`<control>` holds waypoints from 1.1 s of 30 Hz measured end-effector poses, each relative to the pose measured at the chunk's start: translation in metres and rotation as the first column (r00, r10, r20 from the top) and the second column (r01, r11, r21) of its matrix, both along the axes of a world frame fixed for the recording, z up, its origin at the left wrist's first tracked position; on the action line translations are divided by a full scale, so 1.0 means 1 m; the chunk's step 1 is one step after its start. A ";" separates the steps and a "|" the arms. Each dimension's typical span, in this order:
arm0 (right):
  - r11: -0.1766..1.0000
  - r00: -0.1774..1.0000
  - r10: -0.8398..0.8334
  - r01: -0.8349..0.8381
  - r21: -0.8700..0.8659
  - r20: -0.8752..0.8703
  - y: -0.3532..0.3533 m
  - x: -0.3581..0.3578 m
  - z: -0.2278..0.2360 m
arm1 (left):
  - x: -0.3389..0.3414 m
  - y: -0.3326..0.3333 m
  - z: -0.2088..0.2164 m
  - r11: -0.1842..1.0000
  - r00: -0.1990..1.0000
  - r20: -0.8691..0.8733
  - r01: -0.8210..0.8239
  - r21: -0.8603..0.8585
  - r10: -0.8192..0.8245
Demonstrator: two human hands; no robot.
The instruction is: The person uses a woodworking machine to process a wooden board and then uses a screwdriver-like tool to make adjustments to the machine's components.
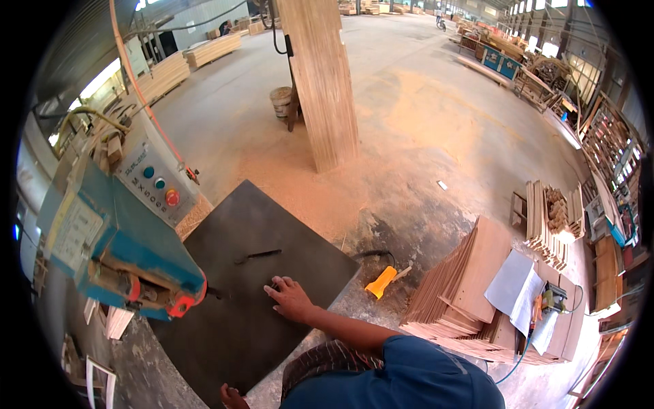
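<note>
Over the dark flat table (231,225) of a machine, my right hand (293,301) is reaching out from the right, palm down. Its thumb and fingers are bent towards each other around a small dark thing I cannot make out. A slim black hand tool, wrench-like in outline (259,255), lies just beyond those fingers. To the left, the blue machine head (136,245) with red parts overhangs the table, and a short dark bit (214,293) sticks out from it. My left hand (234,397) is by the table's near edge, cut off by the picture's rim. Its visible fingers are apart and hold nothing I can see.
A control panel (151,178) with buttons stands behind the machine head. An upright wooden board (323,95) rises ahead. On the right are a yellow-orange object (381,282) on the floor and a stack of thin wooden panels (480,269) bearing papers and tools. Sawdust (293,184) covers the floor.
</note>
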State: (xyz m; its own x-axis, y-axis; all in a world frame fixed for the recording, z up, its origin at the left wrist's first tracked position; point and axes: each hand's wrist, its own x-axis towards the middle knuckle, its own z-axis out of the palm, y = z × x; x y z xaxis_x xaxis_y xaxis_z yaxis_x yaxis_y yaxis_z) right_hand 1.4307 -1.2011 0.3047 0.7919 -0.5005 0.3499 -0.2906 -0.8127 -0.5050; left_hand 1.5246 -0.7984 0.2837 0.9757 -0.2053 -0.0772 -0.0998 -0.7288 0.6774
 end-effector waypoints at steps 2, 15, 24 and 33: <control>0.999 0.998 0.040 -0.041 -0.017 -0.051 -0.008 0.008 -0.007 | 0.023 -0.032 0.004 0.998 0.998 0.042 0.035 0.048 -0.037; 0.986 0.992 0.037 -0.016 0.166 -0.122 -0.027 0.047 0.007 | 0.139 -0.142 0.000 0.879 0.952 -0.273 -0.009 -0.477 -0.138; 0.311 0.926 -0.244 -0.207 0.927 0.289 -0.042 0.089 -0.006 | 0.172 -0.172 -0.012 0.740 0.937 -0.310 -0.092 -0.666 -0.162; -0.470 0.900 -0.358 -0.403 0.785 0.248 -0.015 0.173 -0.014 | 0.203 -0.206 -0.002 0.867 0.913 -0.181 0.263 -0.424 -0.366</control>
